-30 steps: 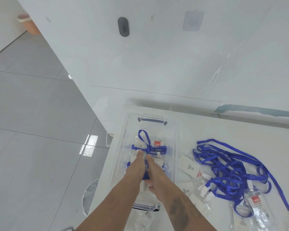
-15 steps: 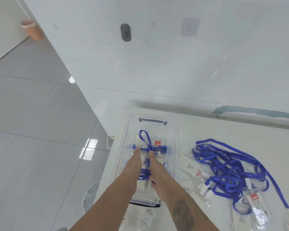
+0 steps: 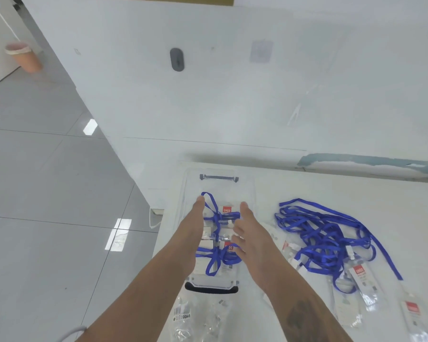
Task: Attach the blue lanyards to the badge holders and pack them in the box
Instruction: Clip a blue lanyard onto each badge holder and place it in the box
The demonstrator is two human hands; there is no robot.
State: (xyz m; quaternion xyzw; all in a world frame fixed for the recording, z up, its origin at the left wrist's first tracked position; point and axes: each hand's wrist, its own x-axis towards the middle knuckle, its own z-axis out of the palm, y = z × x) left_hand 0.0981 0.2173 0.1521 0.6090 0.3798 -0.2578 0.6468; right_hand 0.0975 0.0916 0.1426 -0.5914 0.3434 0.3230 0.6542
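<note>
A clear plastic box (image 3: 247,193) with a dark handle at each end sits at the table's left edge. Inside lie badge holders with red labels (image 3: 226,209), each wound with a blue lanyard (image 3: 215,260). My left hand (image 3: 195,218) hovers over the box's left side, fingers straight and empty. My right hand (image 3: 247,230) is over the box's right side, fingers spread and holding nothing. A tangle of loose blue lanyards (image 3: 324,233) lies on the table to the right, with packaged badge holders (image 3: 361,280) beside it.
The white table (image 3: 307,188) stands against a white wall. An empty clear wrapper (image 3: 198,319) lies in front of the box. The table's left edge drops to a grey tiled floor (image 3: 47,206). An orange bin (image 3: 25,55) stands far left.
Both hands were pressed together on the lanyards in the box. They have since moved apart and lifted, left hand to the left, right hand to the right, letting go.
</note>
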